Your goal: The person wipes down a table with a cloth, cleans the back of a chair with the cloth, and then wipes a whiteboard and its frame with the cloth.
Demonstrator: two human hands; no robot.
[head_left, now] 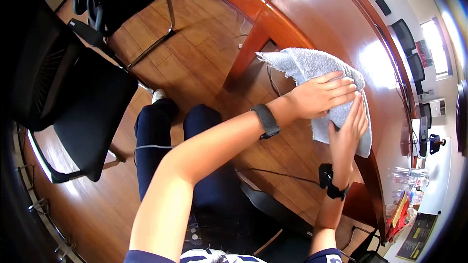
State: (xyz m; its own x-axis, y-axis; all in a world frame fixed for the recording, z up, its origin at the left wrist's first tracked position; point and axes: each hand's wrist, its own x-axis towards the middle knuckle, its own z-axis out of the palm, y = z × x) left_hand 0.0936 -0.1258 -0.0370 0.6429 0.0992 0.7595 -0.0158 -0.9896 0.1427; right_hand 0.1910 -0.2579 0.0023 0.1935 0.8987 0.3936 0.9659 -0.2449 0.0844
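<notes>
A grey towel (312,63) lies over the edge of the glossy reddish-brown wooden table (336,24), part of it hanging down past the edge. My left hand (324,96) rests flat on the towel with its fingers stretched out towards the right. Close beside it, my right hand (349,124) also presses flat on the towel, fingers pointing up and thumb held out. The fingertips of both hands come near each other and may touch. Neither hand grips the cloth. Dark bands sit on both wrists.
A black chair (92,117) stands at the left, with another chair (131,0) behind it. Cables (278,173) run across the wooden floor (195,53). Clear bottles or cups (409,175) and red and yellow packages (399,214) are at the table's right end.
</notes>
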